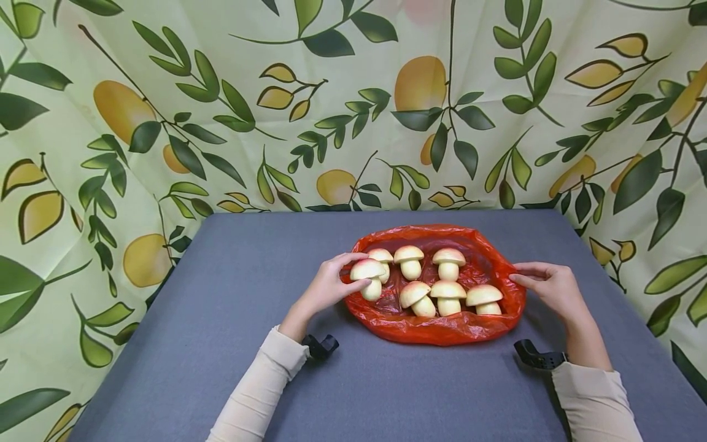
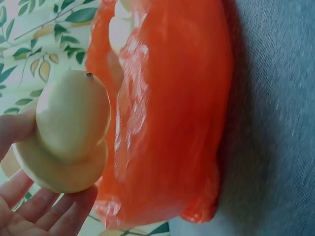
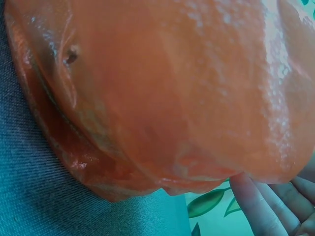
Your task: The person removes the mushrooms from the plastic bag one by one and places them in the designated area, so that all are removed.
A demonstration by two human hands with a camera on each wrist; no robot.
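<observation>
My left hand (image 1: 329,283) grips a toy mushroom (image 1: 371,294) with a pale stem and a pinkish cap, thumb on one side and fingers on the other. It is held over the left rim of an open red plastic bag (image 1: 442,334). In the left wrist view the mushroom (image 2: 74,115) shows its rounded stem end towards the camera, beside the wall of the bag (image 2: 182,108). On the bag's right side, my right hand (image 1: 552,287) pinches the rim between thumb and fingers. Several similar mushrooms (image 1: 448,256) lie inside the bag, in two loose rows.
The bag stands on a grey cloth-covered table (image 1: 248,258), right of its middle. Behind it and to both sides hangs a curtain (image 1: 353,123) printed with leaves and fruit. A black wrist strap mount (image 1: 321,347) sits under the left wrist, another (image 1: 540,356) by the right.
</observation>
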